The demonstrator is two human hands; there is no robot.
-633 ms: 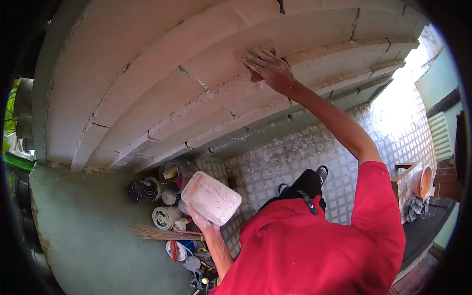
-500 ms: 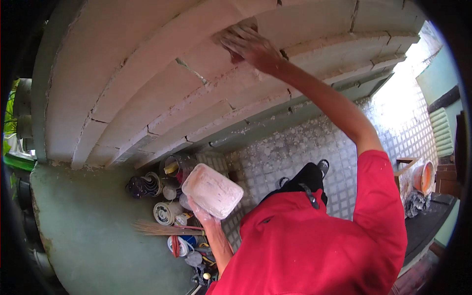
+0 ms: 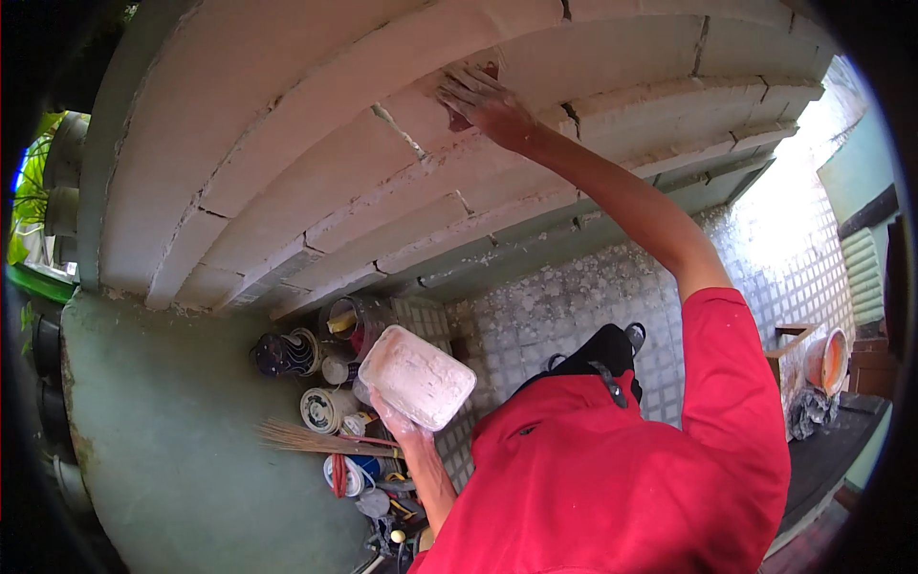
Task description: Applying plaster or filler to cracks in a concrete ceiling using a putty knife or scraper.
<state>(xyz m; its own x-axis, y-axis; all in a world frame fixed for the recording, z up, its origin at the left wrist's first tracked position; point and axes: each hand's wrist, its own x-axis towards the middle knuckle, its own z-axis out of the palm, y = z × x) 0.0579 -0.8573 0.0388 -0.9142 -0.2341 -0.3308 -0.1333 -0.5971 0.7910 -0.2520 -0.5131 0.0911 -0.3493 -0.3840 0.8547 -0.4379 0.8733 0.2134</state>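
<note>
My right hand (image 3: pixel 488 107) presses a dark reddish flat pad (image 3: pixel 459 121) against the pale, cracked block wall (image 3: pixel 258 124), its white-dusted fingers laid over the pad, which is mostly hidden under them. My left hand (image 3: pixel 397 413) grips a rectangular plastic tub (image 3: pixel 417 371) from below at its near left corner. The tub holds pinkish-white paste, and its contents face up toward me. Both hands are coated with pale residue.
Buckets (image 3: pixel 322 409), a straw broom (image 3: pixel 306 435) and assorted tools cluster at left beside a green wall (image 3: pixel 172 421). Patterned tiles (image 3: pixel 516 316) cover the floor. At right, an orange-lined bucket (image 3: pixel 824 360) and crumpled grey material (image 3: pixel 811 411) rest by a dark ledge (image 3: pixel 832 459).
My right hand with the pad moved left along the wall from where it was 0.6 seconds ago, then hardly shifted. My left hand and tub are nearly unchanged.
</note>
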